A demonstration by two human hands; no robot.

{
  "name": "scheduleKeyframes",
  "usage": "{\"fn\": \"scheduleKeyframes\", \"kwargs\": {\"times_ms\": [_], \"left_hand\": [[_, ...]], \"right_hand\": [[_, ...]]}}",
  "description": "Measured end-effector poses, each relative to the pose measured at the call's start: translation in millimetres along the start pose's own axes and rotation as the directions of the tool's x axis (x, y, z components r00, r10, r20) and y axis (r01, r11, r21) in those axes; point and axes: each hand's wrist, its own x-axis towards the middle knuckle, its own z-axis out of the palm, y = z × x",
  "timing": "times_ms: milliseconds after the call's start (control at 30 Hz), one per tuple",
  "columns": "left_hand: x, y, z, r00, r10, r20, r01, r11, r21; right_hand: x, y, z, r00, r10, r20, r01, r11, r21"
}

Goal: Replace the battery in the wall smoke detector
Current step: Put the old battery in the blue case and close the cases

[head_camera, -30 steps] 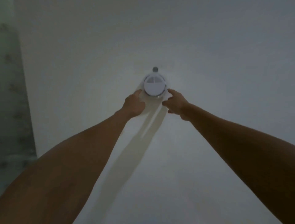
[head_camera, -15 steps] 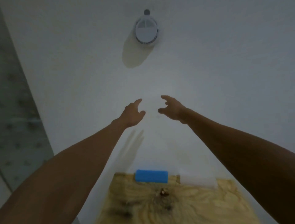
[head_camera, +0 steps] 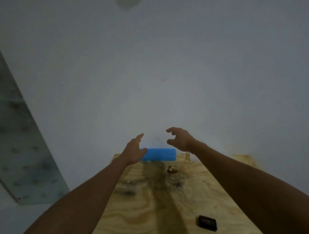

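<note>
The white round smoke detector [head_camera: 127, 2] shows only as a sliver at the top edge of the wall, far above both hands. My left hand [head_camera: 134, 151] hangs in the air with fingers spread, holding nothing. My right hand [head_camera: 180, 139] is beside it, fingers curled and apart, also holding nothing. Both hover over the far end of a plywood table [head_camera: 150, 208]. A small black rectangular battery [head_camera: 207, 223] lies flat on the plywood near the bottom right, well below my right forearm.
A blue rectangular block [head_camera: 160, 154] lies against the white wall [head_camera: 158, 75] at the table's far edge, partly behind my left hand. A dark knot [head_camera: 171, 170] marks the wood. A grey patterned panel [head_camera: 21, 150] stands on the left.
Both hands have left the detector and dropped toward the table. The view tilted down, so the detector slid to the top edge and the table and battery came into view.
</note>
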Motion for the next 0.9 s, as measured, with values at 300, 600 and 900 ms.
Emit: {"fn": "scheduleKeyframes", "kwargs": {"times_ms": [300, 600, 900], "left_hand": [[24, -83, 72, 0.989, -0.107, -0.106, 0.097, 0.991, -0.095], [52, -112, 98, 0.963, -0.070, -0.259, 0.093, 0.993, 0.079], [61, -115, 97, 0.956, -0.037, -0.290, 0.073, 0.991, 0.116]], "right_hand": [[44, 45, 103, 0.991, -0.137, 0.011, 0.132, 0.931, -0.341], [79, 51, 136, 0.952, -0.284, 0.114, 0.289, 0.706, -0.647], [80, 41, 132, 0.904, -0.362, 0.229, 0.398, 0.510, -0.763]]}}
